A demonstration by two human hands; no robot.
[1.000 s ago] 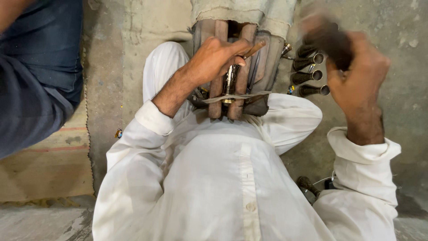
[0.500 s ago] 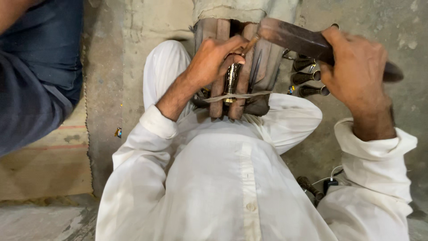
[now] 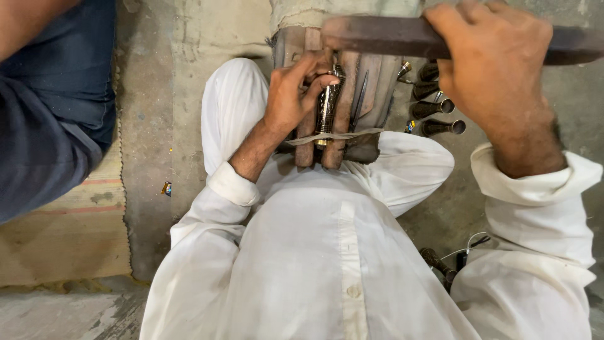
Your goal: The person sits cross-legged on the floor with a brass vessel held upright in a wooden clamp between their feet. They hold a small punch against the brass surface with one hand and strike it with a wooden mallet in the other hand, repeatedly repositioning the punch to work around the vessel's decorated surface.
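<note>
I sit cross-legged in white clothes. My left hand (image 3: 294, 94) presses a small dark patterned metal piece (image 3: 326, 107) against the wooden block (image 3: 358, 101) wedged between my legs. A strap (image 3: 352, 135) runs across the block. My right hand (image 3: 497, 69) is shut around a long flat dark metal bar (image 3: 384, 36), held level above the block's far end. A thin blade-like sliver (image 3: 361, 94) lies on the block beside the piece.
Several dark cylindrical tools (image 3: 437, 107) lie on the concrete floor right of the block. Another tool and a cord (image 3: 447, 261) sit by my right knee. A person in dark blue (image 3: 50, 107) stands at the left, above a woven mat (image 3: 69, 233).
My right hand has swung the long bar from a raised, blurred position down and leftward, level over the block. My left hand has kept hold of the small piece.
</note>
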